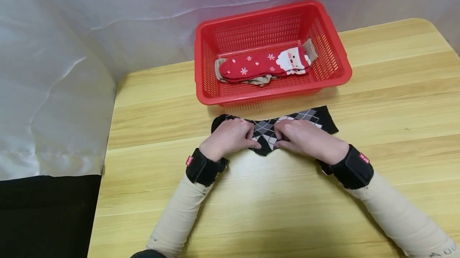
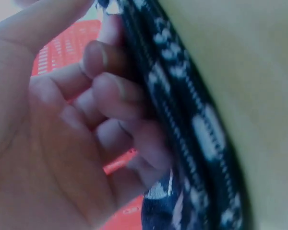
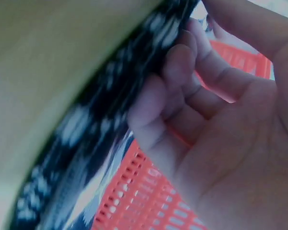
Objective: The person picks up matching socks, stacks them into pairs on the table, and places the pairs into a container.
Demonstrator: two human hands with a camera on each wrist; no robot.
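Note:
Black, grey and white argyle socks (image 1: 264,126) lie across the table just in front of the basket. Their black toe points left, the black cuff right, and a black heel patch pokes toward me between my hands. My left hand (image 1: 230,137) pinches the near edge left of the heel; its curled fingers press two stacked knit layers (image 2: 182,115) in the left wrist view. On the other side of the heel, my right hand (image 1: 305,136) pinches the same edge. Curled fingertips meet the argyle knit (image 3: 105,105) in the right wrist view. Both hands cover part of the fabric.
Behind the socks stands a red plastic basket (image 1: 269,92). Inside it, red socks with a Santa face and snowflakes (image 1: 256,65) lie over beige ones (image 1: 264,80). A pale curtain (image 1: 143,6) hangs along the back and left of the wooden table (image 1: 151,162).

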